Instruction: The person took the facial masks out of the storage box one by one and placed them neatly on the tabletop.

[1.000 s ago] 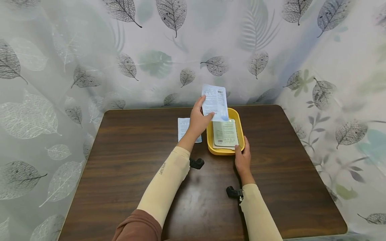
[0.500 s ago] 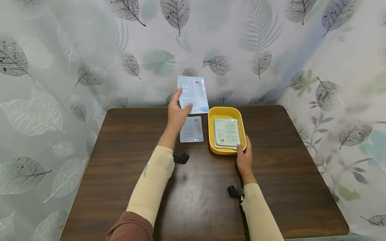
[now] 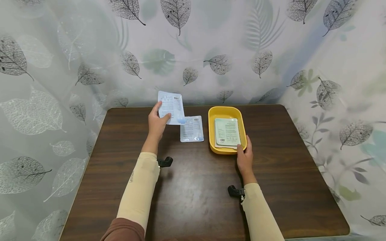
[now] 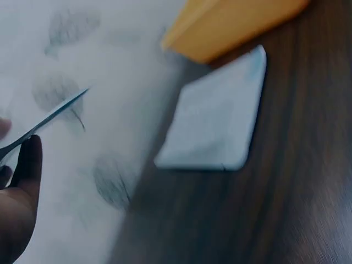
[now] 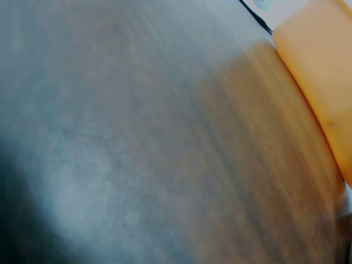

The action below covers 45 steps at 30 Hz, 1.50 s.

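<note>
My left hand [image 3: 156, 124] pinches a light blue printed sachet [image 3: 172, 106] between thumb and fingers, up over the table's back left part. In the left wrist view this held sachet [image 4: 52, 114] shows edge-on. A second blue sachet [image 3: 192, 130] lies flat on the table, just right of the held one. My right hand [image 3: 245, 160] grips the near right corner of a yellow tray [image 3: 212, 147], thumb over the rim. Inside the tray lies a pale green sachet [image 3: 227, 131] on top of a whitish one, which is mostly hidden.
The brown wooden table [image 3: 193, 190] ends at a leaf-patterned curtain [image 3: 156, 40] along its back and sides. A black wrist camera [image 3: 165, 162] sits on the left forearm and another black wrist camera [image 3: 236, 191] on the right.
My left hand has carried the blue sachet leftward from over the yellow tray, past the sachet on the table, and lower in the last half second. The right hand keeps its grip on the tray.
</note>
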Each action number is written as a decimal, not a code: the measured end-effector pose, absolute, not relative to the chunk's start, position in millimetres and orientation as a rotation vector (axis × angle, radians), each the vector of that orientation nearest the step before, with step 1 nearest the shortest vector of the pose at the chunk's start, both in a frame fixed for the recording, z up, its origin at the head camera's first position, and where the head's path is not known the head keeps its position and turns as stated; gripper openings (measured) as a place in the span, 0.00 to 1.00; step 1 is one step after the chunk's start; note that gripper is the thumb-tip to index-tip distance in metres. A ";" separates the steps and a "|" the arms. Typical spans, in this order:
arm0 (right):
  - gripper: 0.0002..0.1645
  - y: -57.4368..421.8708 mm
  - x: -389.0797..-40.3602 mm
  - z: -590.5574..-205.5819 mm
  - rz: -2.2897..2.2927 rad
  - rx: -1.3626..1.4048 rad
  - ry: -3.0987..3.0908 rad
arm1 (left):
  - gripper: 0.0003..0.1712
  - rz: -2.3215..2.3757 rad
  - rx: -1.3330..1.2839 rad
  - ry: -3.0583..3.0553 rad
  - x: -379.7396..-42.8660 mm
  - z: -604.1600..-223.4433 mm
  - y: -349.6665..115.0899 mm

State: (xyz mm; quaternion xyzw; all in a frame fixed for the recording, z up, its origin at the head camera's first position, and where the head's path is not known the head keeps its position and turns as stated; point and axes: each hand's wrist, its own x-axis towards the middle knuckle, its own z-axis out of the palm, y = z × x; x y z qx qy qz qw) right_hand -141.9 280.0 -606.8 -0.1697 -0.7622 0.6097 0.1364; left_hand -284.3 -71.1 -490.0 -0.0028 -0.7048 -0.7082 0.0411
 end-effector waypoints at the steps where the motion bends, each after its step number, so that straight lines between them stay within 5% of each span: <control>1: 0.39 280.1 -141.8 -606.0 1.777 -0.496 -2.204 | 0.41 -2.163 0.015 -2.175 -284.3 -495.0 -75.4; 18: 0.39 278.3 -140.7 -605.5 1.780 -0.501 -2.210 | 0.43 -1.979 0.261 -2.541 -279.7 -569.1 -109.3; 30: 0.39 279.4 -140.3 -605.4 1.765 -0.480 -2.210 | 0.38 -0.985 -0.199 -3.090 -281.0 -590.1 -118.3; 45: 0.39 278.7 -141.3 -605.5 1.810 -0.501 -2.192 | 0.38 -0.597 -0.227 -3.154 -277.0 -610.3 -113.5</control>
